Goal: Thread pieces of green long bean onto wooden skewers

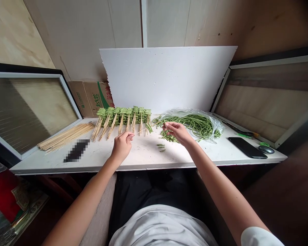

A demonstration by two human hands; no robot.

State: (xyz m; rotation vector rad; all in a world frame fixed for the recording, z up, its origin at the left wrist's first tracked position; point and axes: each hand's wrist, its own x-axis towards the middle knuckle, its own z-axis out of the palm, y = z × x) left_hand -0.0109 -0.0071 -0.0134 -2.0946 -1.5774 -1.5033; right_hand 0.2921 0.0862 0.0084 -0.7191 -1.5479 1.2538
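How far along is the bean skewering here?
Done: a row of filled skewers lies at the back. In hand: the left hand pinches a single skewer; the right hand reaches among cut bean pieces. Left: a pile of bare skewers and a bag of long beans, so plenty seems to remain.

A white short-sleeved T-shirt (161,227) fills the lower centre, with one sleeve (261,237) at lower right and black trousers (154,188) above it. The left hand (122,145) and right hand (178,132) are bare.
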